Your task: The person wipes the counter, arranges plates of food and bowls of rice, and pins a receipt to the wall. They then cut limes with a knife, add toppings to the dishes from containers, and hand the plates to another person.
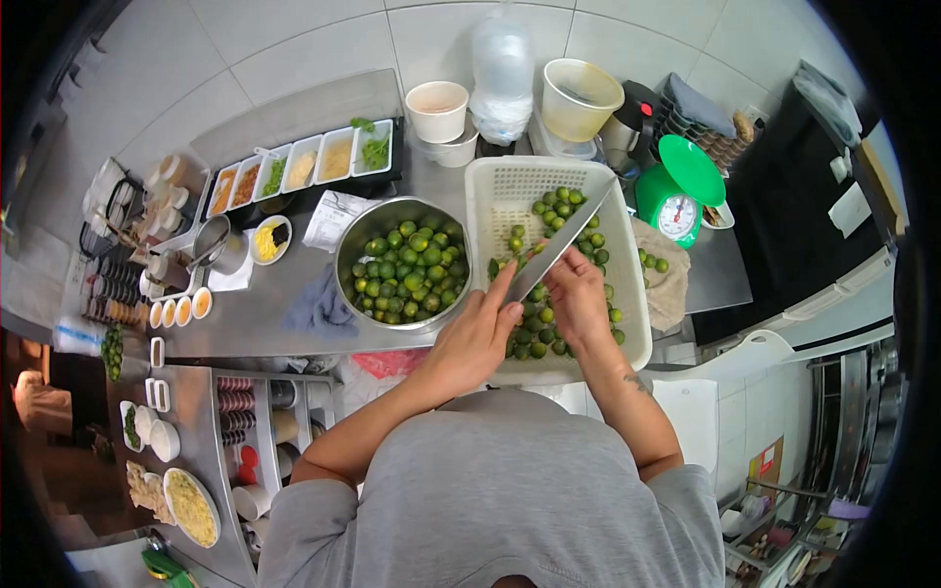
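A broad knife [569,235] slants up and to the right over the white perforated basket [639,294], its heel end at my left hand [477,331]. My left hand is closed round that end, the handle hidden in it. My right hand [576,294] is pinched close beside the blade's lower right edge; what its fingertips hold is too small to make out. Small green limes [534,333] lie in the basket below and around both hands. Left of the basket, a steel bowl [343,279] is filled with limes.
A green scale [676,196] and a beige cloth [662,279] are right of the basket. Tubs [436,110] and a wrapped stack of plastic [502,78] stand behind. Topping trays [338,155], a blue cloth [321,306] and small sauce cups [201,302] are on the left.
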`<act>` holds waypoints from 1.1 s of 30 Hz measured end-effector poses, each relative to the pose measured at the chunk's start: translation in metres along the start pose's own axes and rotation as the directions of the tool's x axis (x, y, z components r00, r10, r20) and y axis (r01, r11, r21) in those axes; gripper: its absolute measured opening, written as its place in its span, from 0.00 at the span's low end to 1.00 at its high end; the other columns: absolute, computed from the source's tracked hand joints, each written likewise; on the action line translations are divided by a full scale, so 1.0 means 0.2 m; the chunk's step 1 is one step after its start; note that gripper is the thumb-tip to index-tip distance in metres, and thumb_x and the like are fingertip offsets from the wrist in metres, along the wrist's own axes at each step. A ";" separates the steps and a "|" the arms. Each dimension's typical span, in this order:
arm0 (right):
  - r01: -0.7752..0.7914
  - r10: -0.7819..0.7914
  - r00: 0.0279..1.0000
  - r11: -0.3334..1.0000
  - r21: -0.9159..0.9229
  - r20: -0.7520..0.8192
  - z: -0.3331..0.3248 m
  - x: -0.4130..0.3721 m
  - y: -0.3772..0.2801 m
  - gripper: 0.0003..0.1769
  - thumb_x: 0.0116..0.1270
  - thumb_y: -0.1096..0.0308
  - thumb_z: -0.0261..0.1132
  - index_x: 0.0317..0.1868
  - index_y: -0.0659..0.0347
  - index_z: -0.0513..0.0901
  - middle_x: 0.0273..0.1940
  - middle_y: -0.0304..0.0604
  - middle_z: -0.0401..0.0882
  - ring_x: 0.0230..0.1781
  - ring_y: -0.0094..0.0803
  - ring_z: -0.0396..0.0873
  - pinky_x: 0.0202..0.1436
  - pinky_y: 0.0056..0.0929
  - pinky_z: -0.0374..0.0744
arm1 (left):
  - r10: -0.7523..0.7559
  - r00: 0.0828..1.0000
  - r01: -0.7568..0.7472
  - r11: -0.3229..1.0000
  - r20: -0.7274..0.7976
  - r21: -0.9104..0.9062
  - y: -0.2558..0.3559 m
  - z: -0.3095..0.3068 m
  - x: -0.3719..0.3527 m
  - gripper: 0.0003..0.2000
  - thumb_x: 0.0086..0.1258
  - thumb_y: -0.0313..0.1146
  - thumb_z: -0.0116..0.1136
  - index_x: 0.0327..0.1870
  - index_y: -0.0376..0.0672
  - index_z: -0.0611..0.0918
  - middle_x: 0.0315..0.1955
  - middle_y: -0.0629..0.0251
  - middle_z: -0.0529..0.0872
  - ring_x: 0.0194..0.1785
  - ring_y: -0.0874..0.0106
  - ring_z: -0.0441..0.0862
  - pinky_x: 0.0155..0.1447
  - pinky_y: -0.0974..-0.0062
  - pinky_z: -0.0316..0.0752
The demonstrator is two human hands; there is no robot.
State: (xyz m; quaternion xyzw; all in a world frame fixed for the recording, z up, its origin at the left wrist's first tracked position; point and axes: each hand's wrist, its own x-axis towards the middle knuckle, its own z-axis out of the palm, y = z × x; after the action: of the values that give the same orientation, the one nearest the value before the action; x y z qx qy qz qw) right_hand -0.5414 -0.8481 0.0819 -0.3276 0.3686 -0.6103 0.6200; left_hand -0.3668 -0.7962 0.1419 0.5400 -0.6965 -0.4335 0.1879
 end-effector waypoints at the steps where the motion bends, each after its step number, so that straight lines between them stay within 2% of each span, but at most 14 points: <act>1: -0.008 0.008 1.000 1.000 -0.023 0.001 0.05 -0.04 0.00 0.09 0.68 0.75 0.57 0.46 0.69 0.78 0.38 0.41 0.81 0.37 0.26 0.78 0.45 0.23 0.76 | 0.010 1.000 -0.010 1.000 -0.020 0.013 0.00 0.00 0.00 0.25 0.77 0.45 0.36 0.72 0.48 0.57 0.59 0.41 0.70 0.61 0.48 0.71 0.62 0.60 0.66; 6: -0.101 0.102 0.995 0.989 -0.112 -0.003 0.13 -0.18 0.11 0.11 0.67 0.74 0.61 0.47 0.71 0.78 0.35 0.40 0.80 0.33 0.23 0.77 0.42 0.21 0.76 | 0.193 0.963 -0.189 0.981 -0.186 0.036 -0.16 0.05 0.00 0.24 0.76 0.45 0.38 0.70 0.48 0.60 0.46 0.38 0.74 0.47 0.42 0.76 0.51 0.54 0.71; 9: -0.208 0.218 0.972 0.972 -0.114 0.088 0.14 -0.21 0.18 0.16 0.68 0.73 0.61 0.53 0.73 0.75 0.37 0.42 0.80 0.35 0.23 0.78 0.44 0.22 0.77 | 0.031 0.988 -0.049 0.992 -0.149 -0.120 -0.22 0.01 -0.06 0.23 0.77 0.45 0.39 0.68 0.46 0.62 0.51 0.39 0.74 0.54 0.47 0.75 0.56 0.59 0.70; 12: -0.213 0.303 0.914 0.924 -0.317 0.269 0.16 -0.16 0.07 0.20 0.67 0.74 0.61 0.59 0.69 0.72 0.40 0.42 0.80 0.39 0.26 0.79 0.45 0.24 0.78 | -0.260 0.965 0.262 0.918 0.047 -0.298 -0.12 -0.14 -0.11 0.22 0.77 0.45 0.39 0.66 0.44 0.64 0.54 0.43 0.75 0.60 0.54 0.74 0.62 0.65 0.67; 14: -0.117 0.290 0.916 0.856 -0.504 0.278 0.12 -0.04 0.03 0.20 0.66 0.76 0.60 0.59 0.65 0.74 0.43 0.43 0.81 0.43 0.27 0.79 0.45 0.26 0.78 | -0.142 0.984 0.105 0.950 -0.108 -0.293 -0.23 -0.13 -0.11 0.22 0.78 0.46 0.37 0.67 0.46 0.64 0.38 0.60 0.72 0.36 0.72 0.69 0.40 0.77 0.67; 16: 0.355 -0.068 0.927 0.471 -0.808 0.368 -0.03 0.21 0.11 0.17 0.59 0.80 0.59 0.50 0.65 0.80 0.42 0.49 0.79 0.40 0.42 0.80 0.48 0.31 0.78 | -0.114 0.972 0.049 0.953 -0.203 -0.299 -0.25 -0.15 -0.12 0.23 0.78 0.47 0.36 0.68 0.46 0.64 0.32 0.66 0.71 0.28 0.78 0.67 0.32 0.82 0.65; 18: 0.469 -0.117 0.883 0.208 -0.859 0.454 -0.10 0.40 0.12 0.18 0.53 0.82 0.61 0.47 0.63 0.81 0.43 0.49 0.77 0.44 0.48 0.76 0.52 0.36 0.77 | -0.109 0.958 0.021 0.948 -0.264 -0.317 -0.26 -0.18 -0.13 0.23 0.78 0.48 0.36 0.68 0.46 0.64 0.29 0.69 0.71 0.23 0.81 0.67 0.28 0.84 0.65; 21: 0.615 0.069 0.789 -0.081 -0.785 0.611 -0.17 0.54 0.18 0.18 0.51 0.81 0.62 0.45 0.63 0.82 0.45 0.47 0.74 0.51 0.45 0.72 0.54 0.38 0.75 | -0.178 0.941 0.068 0.932 -0.288 -0.355 -0.28 -0.23 -0.13 0.26 0.78 0.49 0.35 0.69 0.43 0.63 0.30 0.66 0.72 0.29 0.77 0.69 0.36 0.80 0.67; 23: 0.610 0.145 0.792 -0.147 -0.779 0.593 -0.19 0.58 0.21 0.16 0.52 0.80 0.63 0.44 0.64 0.81 0.48 0.46 0.73 0.54 0.43 0.70 0.55 0.36 0.74 | -0.288 0.923 0.170 0.900 -0.254 -0.401 -0.29 -0.25 -0.15 0.27 0.77 0.51 0.36 0.69 0.42 0.64 0.33 0.62 0.75 0.39 0.71 0.74 0.50 0.74 0.70; 25: 0.636 0.114 0.772 -0.153 -0.757 0.626 -0.20 0.58 0.20 0.16 0.55 0.78 0.63 0.46 0.64 0.81 0.47 0.45 0.75 0.51 0.41 0.73 0.54 0.35 0.75 | -0.265 0.914 0.143 0.920 -0.307 -0.366 -0.30 -0.25 -0.16 0.28 0.77 0.52 0.36 0.69 0.42 0.64 0.37 0.59 0.78 0.43 0.70 0.76 0.52 0.73 0.69; 27: 0.314 0.200 0.893 0.364 -0.877 0.403 -0.18 0.55 0.16 0.16 0.60 0.77 0.61 0.50 0.65 0.79 0.48 0.45 0.77 0.49 0.37 0.76 0.53 0.31 0.76 | -0.243 0.913 0.127 0.933 -0.327 -0.338 -0.31 -0.25 -0.16 0.27 0.77 0.51 0.37 0.69 0.42 0.64 0.42 0.56 0.79 0.47 0.67 0.77 0.55 0.72 0.68; 29: -0.025 0.330 0.887 0.734 -0.678 0.324 -0.14 0.49 0.07 0.16 0.65 0.77 0.59 0.54 0.66 0.76 0.48 0.45 0.79 0.46 0.33 0.78 0.51 0.29 0.78 | -0.213 0.927 0.104 0.936 -0.308 -0.335 -0.30 -0.25 -0.17 0.27 0.77 0.50 0.37 0.69 0.41 0.64 0.48 0.53 0.78 0.51 0.64 0.77 0.59 0.71 0.67; 31: -0.269 0.376 0.840 0.915 -0.301 0.392 -0.10 0.42 -0.02 0.17 0.68 0.76 0.56 0.57 0.67 0.73 0.47 0.45 0.80 0.44 0.29 0.79 0.49 0.26 0.78 | -0.156 0.946 0.046 0.932 -0.284 -0.359 -0.27 -0.23 -0.17 0.26 0.77 0.48 0.37 0.68 0.41 0.64 0.54 0.50 0.77 0.56 0.61 0.76 0.62 0.70 0.65; 33: -0.262 0.331 0.853 0.940 -0.218 0.403 -0.05 0.34 -0.08 0.18 0.68 0.77 0.56 0.59 0.69 0.72 0.46 0.43 0.79 0.45 0.29 0.79 0.49 0.24 0.78 | -0.078 0.967 -0.013 0.937 -0.244 -0.348 -0.25 -0.21 -0.15 0.25 0.77 0.47 0.38 0.68 0.40 0.64 0.58 0.47 0.74 0.59 0.58 0.74 0.64 0.70 0.64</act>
State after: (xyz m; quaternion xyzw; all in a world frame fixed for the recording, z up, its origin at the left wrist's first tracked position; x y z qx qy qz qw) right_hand -0.5586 -0.9161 0.0862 -0.4414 0.3137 -0.3881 0.7458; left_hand -0.2954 -0.7876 0.1305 0.5609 -0.5702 -0.4799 0.3605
